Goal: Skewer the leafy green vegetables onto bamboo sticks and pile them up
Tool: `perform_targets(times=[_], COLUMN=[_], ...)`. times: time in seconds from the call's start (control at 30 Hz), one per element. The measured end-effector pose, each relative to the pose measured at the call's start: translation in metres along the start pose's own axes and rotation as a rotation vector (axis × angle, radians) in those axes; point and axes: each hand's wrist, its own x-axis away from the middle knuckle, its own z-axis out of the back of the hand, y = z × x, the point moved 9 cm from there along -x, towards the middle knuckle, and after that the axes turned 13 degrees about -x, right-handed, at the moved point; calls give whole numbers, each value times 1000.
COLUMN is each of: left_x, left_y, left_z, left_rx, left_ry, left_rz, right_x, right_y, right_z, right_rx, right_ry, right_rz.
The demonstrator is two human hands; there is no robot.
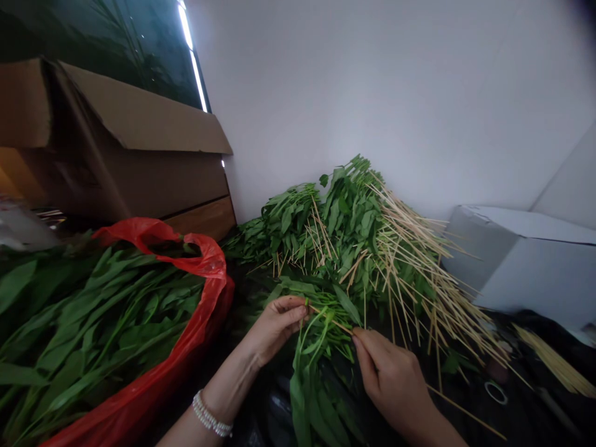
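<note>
My left hand [275, 326], with a pearl bracelet on its wrist, pinches the stems of a small bunch of green leafy stalks [316, 347]. My right hand [393, 379] is closed on a thin bamboo skewer [465, 410] whose tip goes into the same bunch. The bunch's long leaves hang down between my hands over a black surface. Just behind my hands rises a pile of skewered greens [354, 242], with their sticks fanning out to the right.
A red plastic bag [186, 347] full of loose green leaves lies at the left. Cardboard boxes [139, 155] stand behind it. A white box [526, 261] sits at the right, with loose skewers [554, 360] and a tape roll [494, 392] nearby.
</note>
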Motion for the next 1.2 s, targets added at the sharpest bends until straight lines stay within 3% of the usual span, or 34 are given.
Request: perform_targets(times=[1.2], left_x=[-2], left_y=[4], left_z=[1], left_rx=[-83], left_ry=[1], left_rz=[-80], right_x=[1], right_y=[-3], right_z=[0], right_rx=[34], right_ry=[4], right_rz=[50])
